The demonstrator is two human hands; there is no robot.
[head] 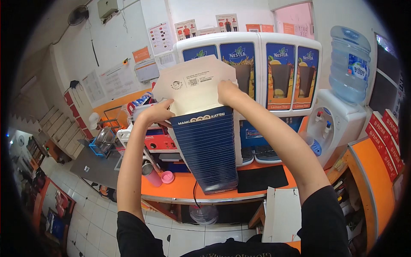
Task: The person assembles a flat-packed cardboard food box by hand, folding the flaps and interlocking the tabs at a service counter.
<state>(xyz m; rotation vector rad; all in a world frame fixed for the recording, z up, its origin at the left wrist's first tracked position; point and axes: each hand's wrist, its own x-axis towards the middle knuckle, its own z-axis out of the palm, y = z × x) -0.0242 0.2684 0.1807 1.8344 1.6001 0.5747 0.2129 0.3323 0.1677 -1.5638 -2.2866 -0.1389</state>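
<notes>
A tall stack of nested dark blue paper food boxes [205, 151] stands on the orange counter [189, 185] in front of me. On its top lies a box with its cream-coloured lid flap [199, 77] raised; print shows on the flap. My left hand [158, 112] is at the left edge of this top box, thumb on its inner side and fingers partly hidden behind the wall. At the right edge, my right hand [228, 91] has its fingers curled at the side of the flap, gripping the box.
Behind the stack stands a Nestea drink dispenser [261, 37]. A water dispenser [342, 119] with a large bottle is at the right. A black mat [263, 178], a pink tumbler [152, 175] and a pink lid [168, 177] lie or stand beside the stack. Red boxes [385, 138] are stacked far right.
</notes>
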